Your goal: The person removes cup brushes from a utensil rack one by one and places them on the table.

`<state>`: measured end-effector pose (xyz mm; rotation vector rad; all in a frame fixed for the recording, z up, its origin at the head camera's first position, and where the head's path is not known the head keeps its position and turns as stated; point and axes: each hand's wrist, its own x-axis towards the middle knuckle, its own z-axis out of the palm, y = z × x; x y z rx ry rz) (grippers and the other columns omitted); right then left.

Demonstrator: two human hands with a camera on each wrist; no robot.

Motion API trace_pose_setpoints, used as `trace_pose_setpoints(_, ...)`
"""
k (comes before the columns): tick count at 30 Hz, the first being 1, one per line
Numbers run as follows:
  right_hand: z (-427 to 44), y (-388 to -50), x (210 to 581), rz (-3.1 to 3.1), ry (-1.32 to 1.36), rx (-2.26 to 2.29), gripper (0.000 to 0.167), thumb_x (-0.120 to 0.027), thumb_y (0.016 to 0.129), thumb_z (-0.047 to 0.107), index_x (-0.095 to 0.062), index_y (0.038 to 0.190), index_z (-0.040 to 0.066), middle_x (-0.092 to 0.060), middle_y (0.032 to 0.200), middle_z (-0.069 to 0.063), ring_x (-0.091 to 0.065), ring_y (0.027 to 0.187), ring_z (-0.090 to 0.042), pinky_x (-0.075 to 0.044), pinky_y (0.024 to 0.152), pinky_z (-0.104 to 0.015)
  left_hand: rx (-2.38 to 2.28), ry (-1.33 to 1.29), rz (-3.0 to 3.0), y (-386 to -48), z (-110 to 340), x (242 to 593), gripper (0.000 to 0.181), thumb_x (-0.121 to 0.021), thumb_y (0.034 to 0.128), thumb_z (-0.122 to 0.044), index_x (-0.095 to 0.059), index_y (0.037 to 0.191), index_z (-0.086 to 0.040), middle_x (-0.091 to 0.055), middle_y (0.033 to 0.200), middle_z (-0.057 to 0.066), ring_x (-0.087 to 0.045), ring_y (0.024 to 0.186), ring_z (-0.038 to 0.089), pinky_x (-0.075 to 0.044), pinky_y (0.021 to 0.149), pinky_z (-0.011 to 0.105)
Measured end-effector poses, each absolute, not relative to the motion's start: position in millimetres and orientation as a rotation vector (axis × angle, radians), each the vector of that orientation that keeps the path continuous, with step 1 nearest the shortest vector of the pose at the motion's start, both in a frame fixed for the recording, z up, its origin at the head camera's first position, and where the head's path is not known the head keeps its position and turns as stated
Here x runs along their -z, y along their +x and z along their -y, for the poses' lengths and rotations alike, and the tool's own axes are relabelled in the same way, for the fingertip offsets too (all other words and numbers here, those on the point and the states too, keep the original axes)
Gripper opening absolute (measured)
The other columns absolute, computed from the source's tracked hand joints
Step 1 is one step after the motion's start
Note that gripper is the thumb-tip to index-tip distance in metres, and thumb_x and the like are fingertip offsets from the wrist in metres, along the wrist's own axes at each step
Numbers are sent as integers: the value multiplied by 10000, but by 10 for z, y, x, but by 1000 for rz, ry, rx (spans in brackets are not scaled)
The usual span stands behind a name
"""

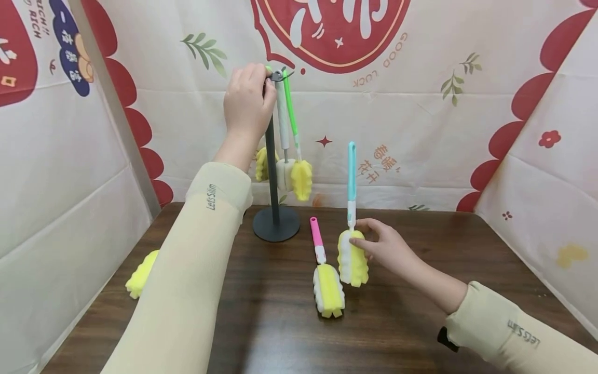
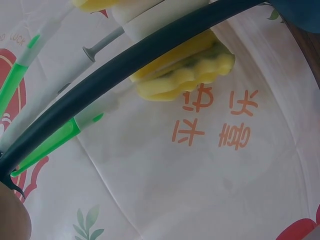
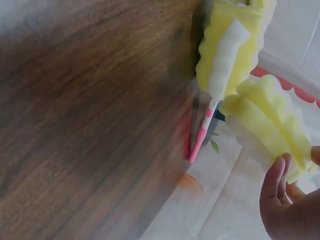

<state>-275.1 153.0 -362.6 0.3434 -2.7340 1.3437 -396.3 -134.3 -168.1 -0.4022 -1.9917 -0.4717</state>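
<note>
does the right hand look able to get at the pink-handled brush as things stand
Probably not straight away: the right hand holds the blue-handled brush, which is between it and the pink-handled brush. The latter lies nearby, uncovered on the table.

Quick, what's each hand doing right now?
Left hand: closed, holding the top of the black stand.
Right hand: closed, pinching the blue brush by its sponge.

The head view faces down toward twelve o'clock. Both nearer wrist views share its printed white cloth backdrop (image 1: 411, 115).
</note>
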Motion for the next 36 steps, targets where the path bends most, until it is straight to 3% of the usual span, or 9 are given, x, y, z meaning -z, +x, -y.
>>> trace_pose_setpoints(3, -1529, -2744, 3645, 2751, 323, -1370, 466, -698, 902, 187, -538, 1283, -28, -588, 1151, -196, -592, 668, -272, -533, 600, -383, 484, -408, 1966, -3965, 1359, 1697, 284, -382, 1002, -205, -610, 1043, -40, -612, 1024, 91, -517, 974, 269, -389, 988, 290)
trace_pose_setpoints(7, -1540, -2730, 3657, 2780, 262, -1383, 469, -703, 895, 193, -545, 1270, -40, -604, 1096, -189, -582, 618, -270, -512, 560, -344, 491, -432, 1943, -3977, 1361, 1700, 294, -379, 1002, -206, -612, 1049, -32, -619, 1039, 105, -535, 1001, 288, -227, 1124, 277)
trace_pose_setpoints(14, -1581, -2721, 3674, 2824, 212, -1424, 475, -698, 899, 201, -547, 1265, -62, -603, 936, -135, -563, 581, -257, -501, 538, -351, 498, -416, 1946, -3964, 1361, 1695, 294, -379, 1002, -208, -613, 1052, -38, -622, 1039, 99, -539, 1012, 286, -221, 1124, 276)
trace_pose_setpoints(26, -1607, -2726, 3772, 2877, 136, -1519, 473, -714, 885, 215, -565, 1247, -51, -565, 864, -106, -513, 529, -184, -523, 583, -427, 502, -413, 1943, -3957, 1355, 1703, 296, -379, 1002, -206, -614, 1048, -32, -618, 1036, 105, -544, 1023, 290, -189, 1131, 276)
trace_pose_setpoints(36, -1603, -2695, 3852, 2945, 109, -1489, 511, -722, 879, 257, -567, 1249, -59, -575, 833, -94, -516, 520, -161, -503, 549, -357, 498, -423, 1946, -3970, 1360, 1705, 302, -373, 1006, -211, -610, 1052, -31, -617, 1044, 108, -546, 1033, 288, -178, 1135, 284)
